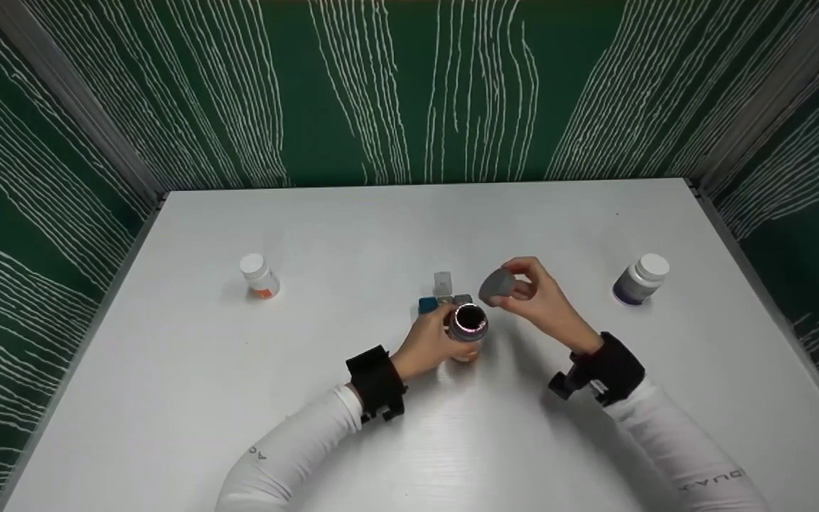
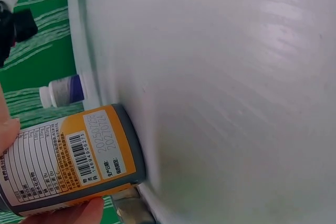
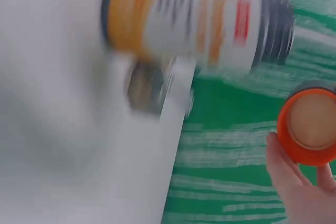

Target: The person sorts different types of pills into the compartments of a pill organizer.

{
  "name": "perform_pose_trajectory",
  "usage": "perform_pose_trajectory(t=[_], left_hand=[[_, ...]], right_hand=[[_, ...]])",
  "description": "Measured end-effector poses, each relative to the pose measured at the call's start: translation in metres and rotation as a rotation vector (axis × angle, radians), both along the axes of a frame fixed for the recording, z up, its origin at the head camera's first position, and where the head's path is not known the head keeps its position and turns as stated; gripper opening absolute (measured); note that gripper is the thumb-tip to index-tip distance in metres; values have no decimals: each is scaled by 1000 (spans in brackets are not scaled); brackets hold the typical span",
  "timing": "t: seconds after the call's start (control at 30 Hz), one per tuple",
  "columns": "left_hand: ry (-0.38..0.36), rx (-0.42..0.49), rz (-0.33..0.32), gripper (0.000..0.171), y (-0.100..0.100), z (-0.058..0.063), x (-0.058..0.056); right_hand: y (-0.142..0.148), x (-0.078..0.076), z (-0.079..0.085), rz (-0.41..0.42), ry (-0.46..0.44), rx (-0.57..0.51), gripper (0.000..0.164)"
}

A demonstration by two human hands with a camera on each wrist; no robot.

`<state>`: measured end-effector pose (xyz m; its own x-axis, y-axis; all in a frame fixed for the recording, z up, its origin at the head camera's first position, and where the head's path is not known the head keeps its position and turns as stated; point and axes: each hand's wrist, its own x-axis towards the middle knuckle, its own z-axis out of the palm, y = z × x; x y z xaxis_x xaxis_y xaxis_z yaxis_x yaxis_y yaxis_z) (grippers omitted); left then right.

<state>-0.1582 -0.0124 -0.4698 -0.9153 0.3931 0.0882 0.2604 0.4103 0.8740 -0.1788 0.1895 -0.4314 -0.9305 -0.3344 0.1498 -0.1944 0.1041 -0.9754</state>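
My left hand (image 1: 425, 345) grips a grey pill bottle (image 1: 468, 328) round its side. Its mouth is uncapped and dark inside. An orange and white label with a barcode covers the bottle (image 2: 73, 156) in the left wrist view. Just right of the mouth and higher, my right hand (image 1: 543, 304) pinches a grey screw cap (image 1: 497, 286) between thumb and fingers, apart from the bottle. Seen from the right wrist, the cap's (image 3: 312, 124) underside shows an orange rim round a pale beige disc. That view is blurred around the bottle (image 3: 178, 22).
Close behind the bottle stand a small clear box (image 1: 443, 283), a blue block-like item (image 1: 427, 305) and a grey one (image 1: 462, 299), partly hidden. A white bottle with an orange mark (image 1: 260, 277) stands left on the white table (image 1: 310, 235); a white-capped purple bottle (image 1: 640, 279) stands right.
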Motion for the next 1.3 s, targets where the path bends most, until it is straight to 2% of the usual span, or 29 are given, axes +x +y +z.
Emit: perform_pose_trajectory(t=[0.07,0.13,0.23,0.4,0.5,0.63,0.8,1.1,1.2,1.3], left_hand=[[5,5,-8,53,-1,-1,0],[4,6,-17,53,-1,-1,-1],[10,9,-31,55,-1,-2,-1],[9,13,-57,57,-3,-2,0],[15,13,-67,59,-3,-3,0],[32,5,-57,59,-3,-4,0],[35,-11,-43,59,-3,-4,-1],[22,16,-61,59,-3,-5,1],[33,15,-59,59,-3,-5,1],[46,20,-52,60,-3,-4,0]], right_hand=[[-7,9,-1,54,-57,-80,59],[-12,14,-5,94,-95,-117,62],[-14,17,-18,142,-94,-140,63],[-7,3,-60,259,-21,-246,55],[-5,2,-65,277,-29,-258,56],[-11,14,-44,212,-94,-205,61],[-12,16,-38,173,-118,-151,57],[-14,14,-39,122,25,-16,55],[-18,19,-38,57,48,7,53],[-26,28,-31,-45,81,51,50]])
